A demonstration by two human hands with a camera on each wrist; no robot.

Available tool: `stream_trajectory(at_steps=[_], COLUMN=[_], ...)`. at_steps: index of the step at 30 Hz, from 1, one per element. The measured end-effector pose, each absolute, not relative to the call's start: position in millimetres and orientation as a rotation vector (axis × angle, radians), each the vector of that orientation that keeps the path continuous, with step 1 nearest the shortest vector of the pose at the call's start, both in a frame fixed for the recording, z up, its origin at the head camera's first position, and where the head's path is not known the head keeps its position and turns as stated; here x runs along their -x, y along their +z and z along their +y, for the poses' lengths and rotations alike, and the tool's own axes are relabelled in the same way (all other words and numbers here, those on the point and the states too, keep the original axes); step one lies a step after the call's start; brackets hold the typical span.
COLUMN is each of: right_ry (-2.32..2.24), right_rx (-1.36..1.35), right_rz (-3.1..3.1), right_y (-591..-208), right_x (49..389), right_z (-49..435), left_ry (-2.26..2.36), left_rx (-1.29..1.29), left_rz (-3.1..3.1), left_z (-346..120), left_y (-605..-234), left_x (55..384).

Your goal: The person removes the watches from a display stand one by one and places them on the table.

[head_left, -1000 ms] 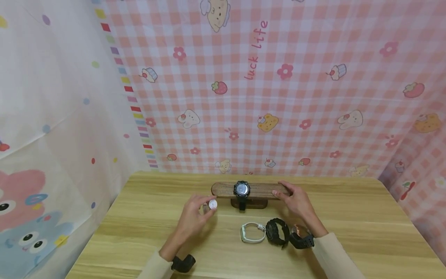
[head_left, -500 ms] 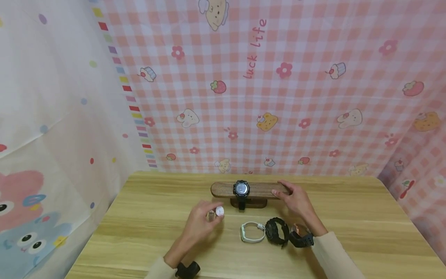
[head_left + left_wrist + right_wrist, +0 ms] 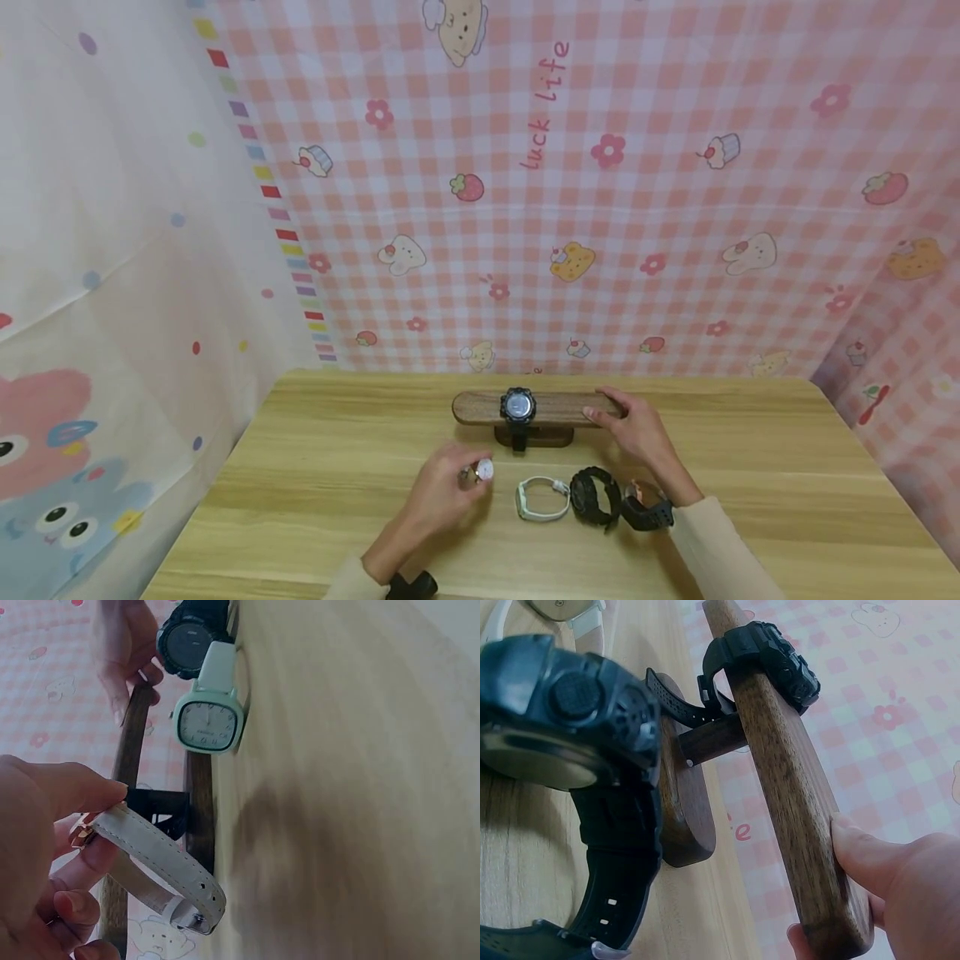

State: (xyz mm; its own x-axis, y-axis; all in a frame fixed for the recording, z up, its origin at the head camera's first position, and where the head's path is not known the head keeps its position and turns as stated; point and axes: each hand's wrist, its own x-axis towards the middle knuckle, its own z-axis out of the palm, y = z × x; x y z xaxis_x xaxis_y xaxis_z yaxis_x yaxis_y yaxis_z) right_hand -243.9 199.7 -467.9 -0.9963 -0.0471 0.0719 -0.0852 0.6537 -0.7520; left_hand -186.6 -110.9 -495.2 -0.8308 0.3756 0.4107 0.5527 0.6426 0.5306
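Observation:
My left hand pinches a small white-dialled wristwatch above the table, left of the other loose watches. In the left wrist view its pale stitched strap hangs buckled in a loop below the thumb and fingers. My right hand grips the right end of a dark wooden watch stand, thumb on the bar's face and fingers behind. A black digital watch is strapped round the bar, left of its middle; its strap end hangs in front of the base.
Right of my left hand lie a mint-green watch and a chunky black watch. A copper-coloured watch is partly hidden by a black device near the right cuff. A pink checked cloth hangs behind the table.
My left hand has carried the pale-strapped watch right and towards me, away from the stand's left end towards the mint-green watch. My right hand keeps its grip on the stand.

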Motion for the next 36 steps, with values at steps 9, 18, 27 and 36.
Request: stream_trajectory(at_steps=[9,18,27,36], right_ry=[1.294,1.290,1.276,1.275], right_rx=[-0.104,-0.103,-0.116,-0.110], right_rz=[-2.819,-2.815,-2.812,-2.823], right_y=[-468,-469,-469,-470], right_x=[245,247,246,245], right_z=[201,202,202,201], left_ry=[-0.889,-0.834,-0.761,-0.746], left_rx=[0.826,0.848,0.879,0.907], left_rz=[-2.644,-2.688,-2.738,-2.762], left_z=[-104,-101,-97,-95], left_y=[-501,-508,-510,-512], left_x=[182,184,184,183])
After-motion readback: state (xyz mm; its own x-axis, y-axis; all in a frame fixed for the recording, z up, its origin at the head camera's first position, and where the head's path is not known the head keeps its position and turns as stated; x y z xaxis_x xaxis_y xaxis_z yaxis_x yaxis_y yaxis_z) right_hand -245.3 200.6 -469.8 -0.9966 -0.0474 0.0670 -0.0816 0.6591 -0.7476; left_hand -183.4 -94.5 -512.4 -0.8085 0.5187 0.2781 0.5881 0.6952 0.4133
